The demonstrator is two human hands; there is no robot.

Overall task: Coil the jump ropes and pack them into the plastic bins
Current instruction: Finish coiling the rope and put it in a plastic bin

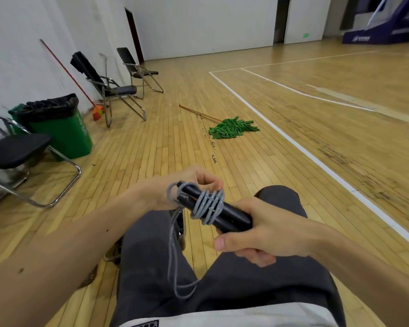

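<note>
A: Fingers (248, 206) of the right hand (265, 230) curl round the near end of the black plastic jump-rope handles (232, 217). The left hand (189, 182) grips the far end, grey cord (208, 204) wound between.
B: Light, I'd judge; cord springy. Pin the wraps; loose tail (172, 251) hangs below the fingers.

A seated person's right hand (257, 232) grips one end of black handles (232, 217). The left hand (189, 182) curls round their far end. Grey cord (208, 204) is wound several times round the handles, its loose loop hanging between the legs (147, 251). On the wooden floor (293, 102) beyond lies a green mop (232, 128), with a green bin (64, 135) and chairs (118, 90) on the left.
</note>
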